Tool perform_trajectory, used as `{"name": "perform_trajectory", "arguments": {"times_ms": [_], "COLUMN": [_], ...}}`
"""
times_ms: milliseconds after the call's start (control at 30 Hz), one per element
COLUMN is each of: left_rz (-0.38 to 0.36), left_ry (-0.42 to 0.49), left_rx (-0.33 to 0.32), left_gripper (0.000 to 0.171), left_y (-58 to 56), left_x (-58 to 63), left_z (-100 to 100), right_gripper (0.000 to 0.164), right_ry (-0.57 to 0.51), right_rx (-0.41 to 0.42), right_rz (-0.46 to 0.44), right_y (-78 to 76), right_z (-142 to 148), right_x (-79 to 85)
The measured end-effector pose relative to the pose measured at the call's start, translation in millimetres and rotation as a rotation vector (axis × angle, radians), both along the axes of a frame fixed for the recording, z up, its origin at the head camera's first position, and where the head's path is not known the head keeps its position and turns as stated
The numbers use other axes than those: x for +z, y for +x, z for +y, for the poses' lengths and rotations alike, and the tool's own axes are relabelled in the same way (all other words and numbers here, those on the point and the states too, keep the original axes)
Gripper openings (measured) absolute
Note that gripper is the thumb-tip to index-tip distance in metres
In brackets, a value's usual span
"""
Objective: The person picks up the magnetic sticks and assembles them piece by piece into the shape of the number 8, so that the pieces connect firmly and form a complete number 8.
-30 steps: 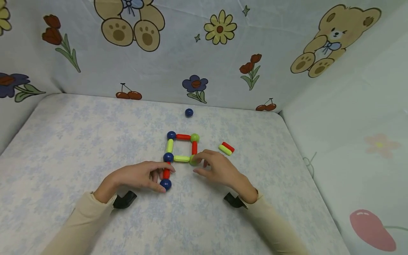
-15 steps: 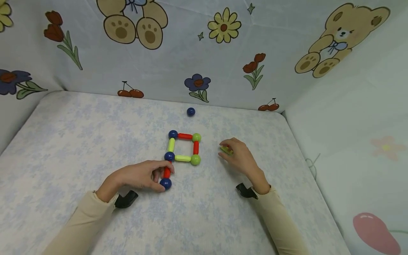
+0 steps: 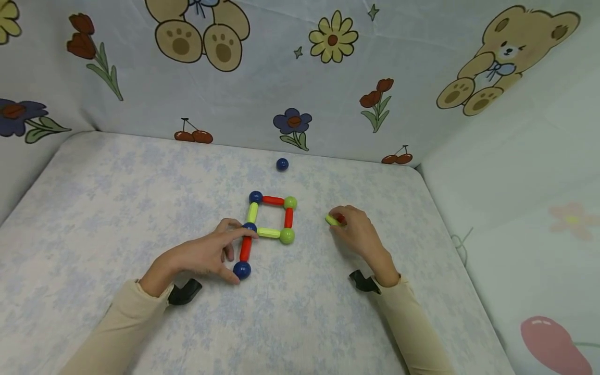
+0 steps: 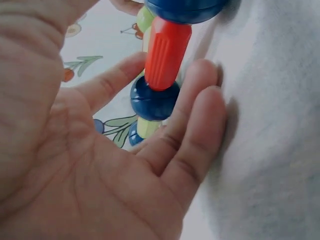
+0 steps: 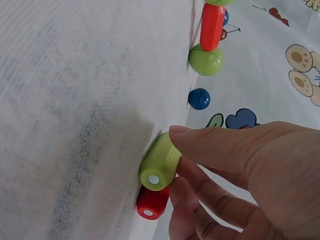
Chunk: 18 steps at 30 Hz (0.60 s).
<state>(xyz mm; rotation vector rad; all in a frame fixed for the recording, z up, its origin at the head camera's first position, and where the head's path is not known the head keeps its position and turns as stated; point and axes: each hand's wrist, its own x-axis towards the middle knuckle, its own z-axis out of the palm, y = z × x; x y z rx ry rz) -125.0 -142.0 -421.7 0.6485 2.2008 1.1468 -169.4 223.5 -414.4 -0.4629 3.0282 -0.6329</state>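
A square of magnetic sticks and balls lies on the table, with blue balls on its left and green balls (image 3: 287, 236) on its right. From its lower left blue ball (image 4: 155, 100), a red stick (image 3: 246, 249) runs toward the person to another blue ball (image 3: 241, 270). My left hand (image 3: 201, 255) spans this tail, fingers at the corner ball and thumb beside the near ball. Right of the square, my right hand (image 3: 360, 232) pinches a light green magnetic stick (image 5: 161, 162) between thumb and fingers. A red stick (image 5: 151, 202) lies against it, partly hidden by the fingers.
A loose blue ball (image 3: 282, 164) sits near the back edge of the table (image 3: 140, 192). Behind rises a cloth printed with bears and flowers (image 3: 333, 39). Pale cloth (image 3: 525, 219) also hangs along the right side.
My right hand has moved right from the square's near green ball to the loose sticks and taken hold of the light green one. My left fingers have spread forward from the red stick to the corner ball.
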Motion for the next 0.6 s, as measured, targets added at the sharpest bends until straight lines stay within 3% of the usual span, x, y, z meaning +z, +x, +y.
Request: {"name": "perform_trajectory", "arguments": {"times_ms": [400,600], "left_rz": [0.066,0.104], "left_ry": [0.011,-0.004], "left_rx": [0.017,0.044], "left_gripper": [0.087,0.087], "left_y": [1.3,1.9], "left_x": [-5.5,-6.6], "left_z": [5,9], "right_gripper": [0.034,0.033], "right_ry": [0.042,0.026], "right_rx": [-0.029,-0.004], "right_rz": [-0.050,-0.090], "right_y": [1.4,2.7], "right_z": [-5,-10], "right_x": [-0.6,0.1]}}
